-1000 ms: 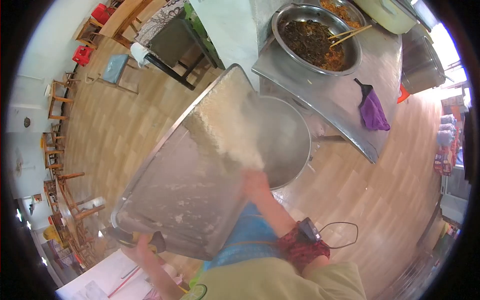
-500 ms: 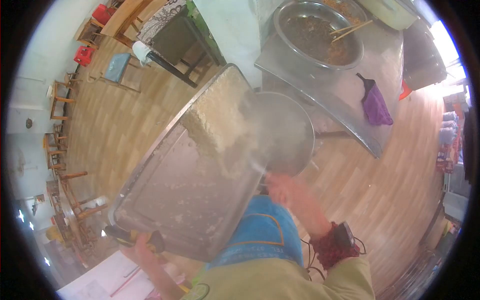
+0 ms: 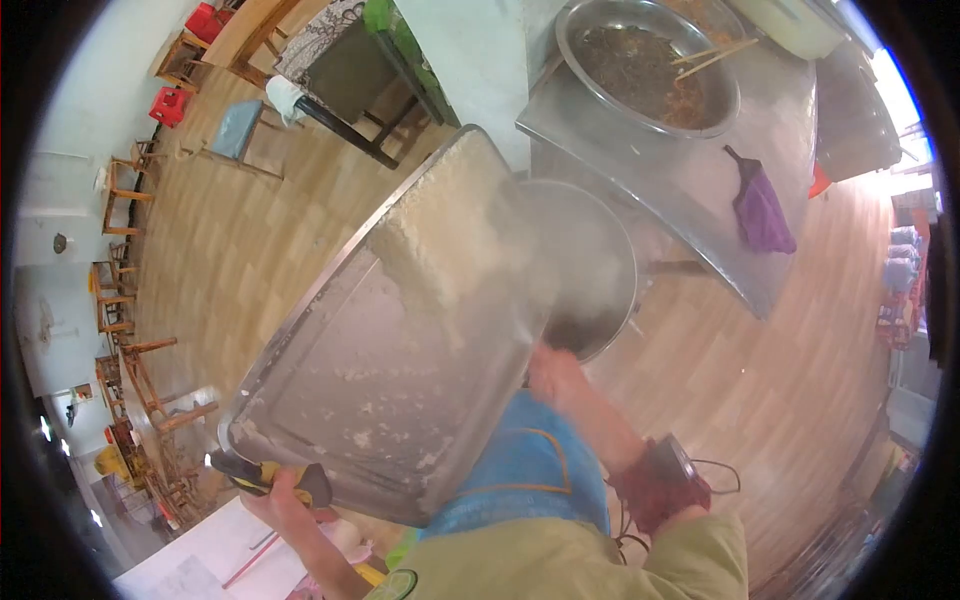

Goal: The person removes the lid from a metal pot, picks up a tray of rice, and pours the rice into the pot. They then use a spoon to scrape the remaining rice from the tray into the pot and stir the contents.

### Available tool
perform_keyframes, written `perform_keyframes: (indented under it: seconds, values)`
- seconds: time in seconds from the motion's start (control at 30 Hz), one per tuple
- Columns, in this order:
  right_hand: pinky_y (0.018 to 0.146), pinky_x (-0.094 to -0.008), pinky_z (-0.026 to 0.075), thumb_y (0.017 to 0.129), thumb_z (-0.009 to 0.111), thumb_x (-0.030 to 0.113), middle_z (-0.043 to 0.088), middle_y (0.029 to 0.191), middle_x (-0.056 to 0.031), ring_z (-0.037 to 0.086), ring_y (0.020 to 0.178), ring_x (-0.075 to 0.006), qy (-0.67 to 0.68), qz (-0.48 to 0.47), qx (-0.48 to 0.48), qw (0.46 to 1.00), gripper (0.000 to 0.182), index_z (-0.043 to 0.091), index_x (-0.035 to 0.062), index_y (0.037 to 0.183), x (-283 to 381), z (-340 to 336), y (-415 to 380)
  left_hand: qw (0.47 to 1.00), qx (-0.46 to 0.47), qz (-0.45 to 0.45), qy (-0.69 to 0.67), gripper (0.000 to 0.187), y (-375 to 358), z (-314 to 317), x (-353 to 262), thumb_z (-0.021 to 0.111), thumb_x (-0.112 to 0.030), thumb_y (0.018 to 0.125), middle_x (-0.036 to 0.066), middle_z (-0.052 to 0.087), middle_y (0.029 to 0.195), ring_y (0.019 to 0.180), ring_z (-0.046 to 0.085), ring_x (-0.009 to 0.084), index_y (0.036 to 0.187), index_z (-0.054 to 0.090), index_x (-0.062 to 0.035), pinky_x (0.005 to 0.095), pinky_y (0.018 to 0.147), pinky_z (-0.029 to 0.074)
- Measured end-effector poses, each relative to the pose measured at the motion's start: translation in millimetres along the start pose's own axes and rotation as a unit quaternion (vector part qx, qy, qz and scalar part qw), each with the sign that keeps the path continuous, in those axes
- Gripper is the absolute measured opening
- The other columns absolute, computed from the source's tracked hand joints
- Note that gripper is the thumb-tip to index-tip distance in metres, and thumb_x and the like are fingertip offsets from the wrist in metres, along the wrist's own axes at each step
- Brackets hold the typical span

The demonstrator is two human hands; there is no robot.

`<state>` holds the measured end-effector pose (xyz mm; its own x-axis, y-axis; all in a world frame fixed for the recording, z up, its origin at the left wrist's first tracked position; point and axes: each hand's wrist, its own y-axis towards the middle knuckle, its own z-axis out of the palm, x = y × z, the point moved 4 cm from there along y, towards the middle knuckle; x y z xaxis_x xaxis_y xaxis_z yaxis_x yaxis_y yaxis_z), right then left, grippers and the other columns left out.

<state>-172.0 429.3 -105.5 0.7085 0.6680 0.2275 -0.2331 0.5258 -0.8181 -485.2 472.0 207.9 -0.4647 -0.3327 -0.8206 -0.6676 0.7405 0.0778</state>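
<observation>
A large metal tray (image 3: 350, 370) is tilted over a round metal pot (image 3: 595, 290). Pale, rice-like food (image 3: 450, 215) covers its upper end, and steam blurs the area between them. At the tray's lower left corner, my left hand (image 3: 290, 495) is closed around a black-and-yellow grip (image 3: 268, 478) against the rim. My right hand (image 3: 555, 375) is closed beside the tray's right edge, near the pot. Motion and steam blur it, and what it holds is not clear.
On the metal table (image 3: 660, 185) stand a steel basin (image 3: 640, 75) with dark food and chopsticks (image 3: 715, 57), and a purple cloth item (image 3: 765, 215). A chair (image 3: 350, 85) is beyond the tray. Papers (image 3: 215, 550) lie at lower left; wooden stools line the left wall.
My right hand has shifted slightly beside the tray edge, its wrist a little lower. The table and basin appear slightly further right in view. My left hand keeps its hold.
</observation>
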Motion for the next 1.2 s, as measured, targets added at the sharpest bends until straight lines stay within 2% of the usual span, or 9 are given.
perform_keyframes:
  seconds: [0.03,0.13,0.23,0.33,0.47,0.67,0.73,1.13,1.2]
  values:
    - [0.04,-0.0254,0.033,0.085,0.051,0.025,0.047,0.058,0.0024,0.045,0.048,-0.0105,-0.051,0.058,-0.058,0.995,0.018,0.058,0.0082,0.083,-6,25,-38,1.0,0.001,-0.003,0.0,0.035,0,2,-2,0.056,0.002,0.058,0.009,0.052,0.083,0.073,0.052,0.0182,0.092,0.051,0.0058,0.0286,0.068,0.044]
    - [0.039,-0.0245,0.032,0.083,0.053,0.03,0.046,0.059,0.0004,0.044,0.049,-0.0097,-0.05,0.152,0.056,0.985,0.022,0.058,0.0091,0.082,-37,78,-80,1.0,0.013,0.01,0.012,0.034,3,4,-4,0.056,0.002,0.058,0.008,0.052,0.081,0.071,0.052,0.0178,0.091,0.052,0.0054,0.0284,0.066,0.044]
    - [0.046,-0.0276,0.04,0.085,0.051,0.024,0.051,0.064,-0.0035,0.051,0.056,-0.0145,-0.146,-0.015,0.034,0.989,0.017,0.056,0.0076,0.083,-31,93,-49,0.999,0.033,0.007,0.027,0.035,6,-2,4,0.056,0.002,0.057,0.007,0.052,0.08,0.07,0.051,0.0167,0.092,0.052,0.005,0.0273,0.065,0.044]
    - [0.054,-0.0282,0.042,0.085,0.048,0.022,0.054,0.073,-0.0046,0.053,0.066,-0.0155,-0.329,-0.225,-0.007,0.917,0.018,0.056,0.0064,0.09,-7,33,52,0.999,0.026,0.0,0.023,0.048,8,-4,7,0.059,-0.001,0.058,0.008,0.052,0.09,0.08,0.053,0.0187,0.105,0.049,0.0033,0.0291,0.071,0.044]
    - [0.065,-0.0291,0.046,0.086,0.045,0.019,0.059,0.085,-0.006,0.056,0.08,-0.0167,0.017,-0.096,-0.017,0.995,0.023,0.056,0.0048,0.1,9,28,11,0.998,0.031,0.019,0.049,0.057,15,-5,18,0.061,0.0,0.058,0.01,0.052,0.096,0.084,0.052,0.0207,0.113,0.045,0.0023,0.0301,0.07,0.045]
    - [0.068,-0.0283,0.047,0.088,0.042,0.019,0.06,0.086,-0.0038,0.055,0.083,-0.0154,0.014,-0.082,0.019,0.996,0.025,0.057,0.0051,0.103,24,61,-26,0.999,-0.022,-0.027,0.042,0.059,13,-4,23,0.06,0.002,0.058,0.01,0.052,0.094,0.083,0.052,0.0207,0.114,0.043,0.0011,0.0313,0.069,0.046]
    - [0.069,-0.0294,0.046,0.087,0.043,0.019,0.059,0.087,-0.0039,0.054,0.083,-0.0173,0.185,0.031,-0.007,0.982,0.022,0.057,0.0055,0.098,18,46,26,0.996,0.016,-0.068,0.048,0.058,15,-3,31,0.06,0.002,0.058,0.009,0.052,0.093,0.082,0.052,0.0203,0.114,0.043,0.001,0.0316,0.07,0.045]
    - [0.034,-0.0247,0.034,0.086,0.049,0.03,0.041,0.053,0.0018,0.04,0.039,-0.0102,0.313,-0.088,-0.084,0.942,0.021,0.051,0.0125,0.075,18,-27,89,0.999,-0.037,-0.003,0.025,0.052,-1,11,7,0.059,0.001,0.058,0.007,0.053,0.087,0.077,0.053,0.0186,0.109,0.046,0.0012,0.0296,0.071,0.043]
    - [0.032,-0.0253,0.031,0.086,0.05,0.031,0.037,0.049,0.0027,0.035,0.035,-0.01,0.235,-0.104,-0.039,0.966,0.023,0.048,0.0131,0.07,16,-20,71,0.999,-0.042,-0.001,0.025,0.052,-3,12,6,0.059,0.0,0.058,0.007,0.053,0.087,0.077,0.053,0.0186,0.108,0.047,0.0013,0.0294,0.071,0.043]
